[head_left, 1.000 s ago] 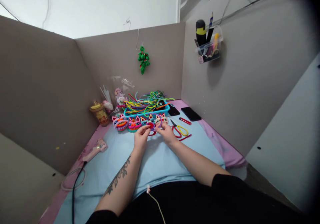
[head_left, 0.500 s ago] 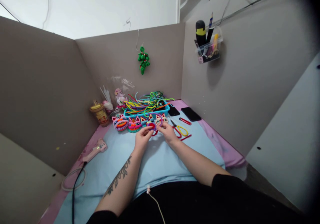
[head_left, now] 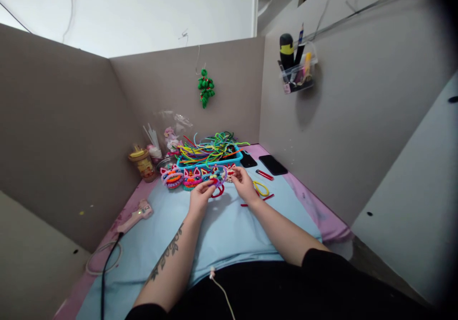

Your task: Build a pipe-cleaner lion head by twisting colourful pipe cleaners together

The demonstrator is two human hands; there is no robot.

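Note:
My left hand [head_left: 201, 195] pinches a piece made of bent red and purple pipe cleaners. A purple pipe cleaner [head_left: 225, 177] curves up and to the right from its fingertips, and a red loop [head_left: 219, 192] hangs below them. My right hand [head_left: 244, 185] is just right of the purple curve, its fingertips slightly apart and seemingly off the strand. Behind the hands stands a row of fuzzy animal heads with ears, among them a purple-and-orange head [head_left: 172, 178] and a pink one [head_left: 192, 180]. My right hand partly covers yellow-handled scissors [head_left: 262, 188] and loose red pieces [head_left: 269, 196].
A blue basket [head_left: 211, 164] heaped with colourful pipe cleaners stands at the back. To its right lie phones, one a black phone [head_left: 273, 164], and a red cutter [head_left: 265, 174]. A pink glue gun [head_left: 138, 215] with its cord lies left, below a yellow-lidded cup [head_left: 142, 163].
My right hand has moved a little right, away from my left hand, leaving the purple strand. The left hand has shifted slightly left and down with the piece, and the red loop shows more.

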